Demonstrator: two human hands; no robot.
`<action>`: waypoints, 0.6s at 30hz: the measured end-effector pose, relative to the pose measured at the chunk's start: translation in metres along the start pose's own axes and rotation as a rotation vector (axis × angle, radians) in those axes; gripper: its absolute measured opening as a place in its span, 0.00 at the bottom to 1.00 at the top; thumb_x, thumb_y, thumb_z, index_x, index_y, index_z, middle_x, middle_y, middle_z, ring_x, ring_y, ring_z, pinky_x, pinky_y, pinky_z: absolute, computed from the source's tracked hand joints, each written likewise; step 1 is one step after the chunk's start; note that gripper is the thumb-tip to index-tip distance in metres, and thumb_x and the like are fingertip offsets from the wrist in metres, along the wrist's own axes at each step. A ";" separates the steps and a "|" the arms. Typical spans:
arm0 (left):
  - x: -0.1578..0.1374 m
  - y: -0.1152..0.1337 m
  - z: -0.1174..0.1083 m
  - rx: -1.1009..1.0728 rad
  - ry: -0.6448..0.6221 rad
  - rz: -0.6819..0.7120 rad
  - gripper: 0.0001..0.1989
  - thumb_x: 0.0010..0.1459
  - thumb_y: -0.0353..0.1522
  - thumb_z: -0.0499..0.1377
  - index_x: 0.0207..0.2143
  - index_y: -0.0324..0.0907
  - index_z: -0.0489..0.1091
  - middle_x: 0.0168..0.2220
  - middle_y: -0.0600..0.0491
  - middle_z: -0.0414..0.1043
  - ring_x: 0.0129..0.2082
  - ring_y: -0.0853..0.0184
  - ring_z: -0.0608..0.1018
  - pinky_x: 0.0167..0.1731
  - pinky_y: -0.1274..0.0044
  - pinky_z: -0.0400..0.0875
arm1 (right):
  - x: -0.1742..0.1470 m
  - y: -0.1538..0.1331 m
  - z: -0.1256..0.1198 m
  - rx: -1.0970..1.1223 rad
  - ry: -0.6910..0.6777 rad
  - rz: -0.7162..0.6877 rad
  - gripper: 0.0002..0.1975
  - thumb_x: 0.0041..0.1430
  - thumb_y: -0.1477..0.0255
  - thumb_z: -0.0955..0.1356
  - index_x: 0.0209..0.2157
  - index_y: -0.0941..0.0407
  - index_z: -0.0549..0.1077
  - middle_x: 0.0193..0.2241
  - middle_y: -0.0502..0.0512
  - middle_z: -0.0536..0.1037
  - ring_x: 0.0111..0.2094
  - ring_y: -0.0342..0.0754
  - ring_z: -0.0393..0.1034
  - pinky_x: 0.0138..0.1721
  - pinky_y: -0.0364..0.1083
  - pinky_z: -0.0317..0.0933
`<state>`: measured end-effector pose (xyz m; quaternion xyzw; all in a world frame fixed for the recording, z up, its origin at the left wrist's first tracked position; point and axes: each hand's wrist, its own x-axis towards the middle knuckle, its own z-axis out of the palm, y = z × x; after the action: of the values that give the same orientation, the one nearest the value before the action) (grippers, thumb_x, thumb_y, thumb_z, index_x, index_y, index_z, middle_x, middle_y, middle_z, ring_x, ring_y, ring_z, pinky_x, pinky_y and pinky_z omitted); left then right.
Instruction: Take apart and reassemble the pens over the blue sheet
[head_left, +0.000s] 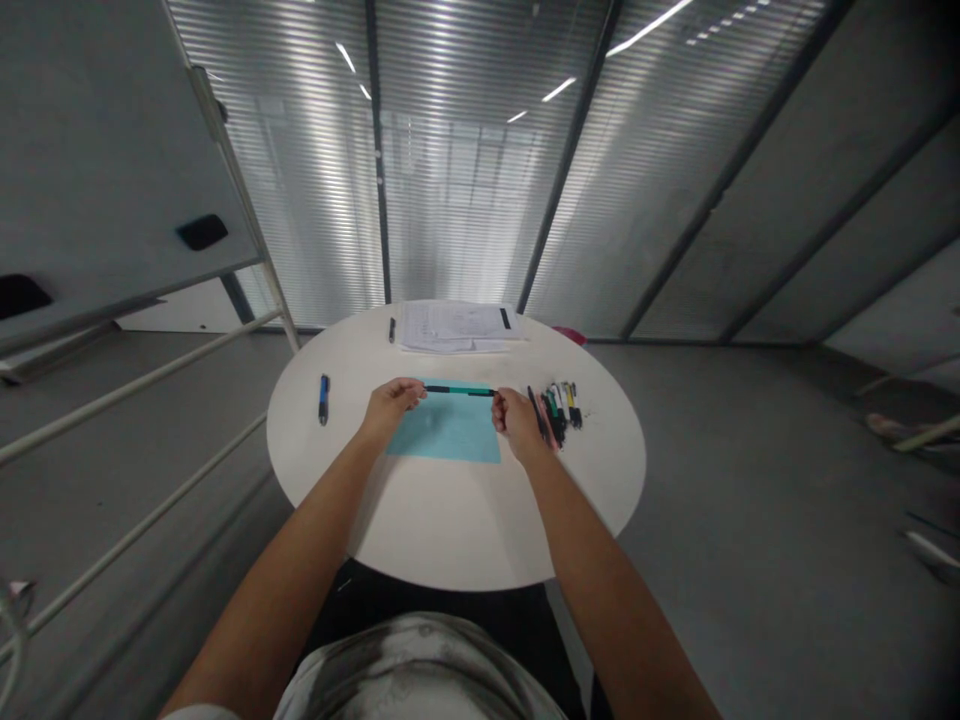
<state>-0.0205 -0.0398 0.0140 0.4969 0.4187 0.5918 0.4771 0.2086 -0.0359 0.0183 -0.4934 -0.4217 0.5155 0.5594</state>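
Spanning the gap between the two hands, a green-and-black pen [457,390] lies level across the view, near the far edge of a light-blue sheet [442,432]. The grip of the left hand [396,402] pinches one end; the grip of the right hand [514,418] pinches the other. The view is dim and slightly blurred, so contact between pen and sheet cannot be confirmed.

The sheet rests near the middle of a round white counter [450,525]. A broad band of white surface separates the sheet's near edge from the counter's curved near edge. Left of the left hand, a similar white span extends to a blue pen [323,400], which lies lengthwise, near the left rim.

Clearance is tighter at right: a cluster of pens [559,408] lies just beside the right hand, with counter surface between the cluster and the right rim. At the far edge, a stack of papers [454,328] occupies the counter; a dark pen [391,330] lies just beside its left side.
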 end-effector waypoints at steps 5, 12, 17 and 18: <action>0.000 0.001 0.000 -0.014 -0.008 -0.041 0.13 0.44 0.37 0.65 0.31 0.39 0.74 0.27 0.52 0.73 0.24 0.73 0.69 0.29 0.78 0.63 | 0.000 -0.001 0.001 -0.043 0.040 -0.018 0.08 0.49 0.68 0.63 0.20 0.56 0.63 0.12 0.44 0.61 0.11 0.36 0.51 0.11 0.37 0.42; -0.001 0.002 0.000 -0.059 0.008 -0.069 0.13 0.43 0.36 0.65 0.31 0.39 0.74 0.27 0.52 0.73 0.23 0.74 0.69 0.29 0.78 0.63 | 0.001 0.002 0.000 -0.046 -0.011 -0.018 0.09 0.50 0.67 0.63 0.20 0.55 0.61 0.11 0.44 0.58 0.12 0.37 0.49 0.12 0.39 0.41; -0.001 0.004 0.000 -0.053 0.012 -0.068 0.11 0.42 0.34 0.65 0.30 0.39 0.73 0.26 0.53 0.72 0.22 0.74 0.69 0.27 0.78 0.62 | 0.001 0.003 -0.001 -0.065 -0.035 -0.036 0.10 0.50 0.68 0.61 0.19 0.54 0.60 0.10 0.43 0.55 0.12 0.39 0.48 0.13 0.40 0.41; -0.001 0.003 0.000 -0.053 0.010 -0.070 0.11 0.42 0.34 0.65 0.30 0.39 0.73 0.26 0.53 0.72 0.22 0.74 0.69 0.27 0.78 0.62 | 0.001 0.004 -0.001 -0.075 -0.033 -0.031 0.10 0.50 0.68 0.61 0.18 0.54 0.59 0.10 0.43 0.55 0.11 0.39 0.48 0.13 0.40 0.41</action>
<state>-0.0205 -0.0418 0.0170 0.4661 0.4223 0.5883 0.5084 0.2089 -0.0348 0.0144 -0.4988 -0.4576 0.4986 0.5414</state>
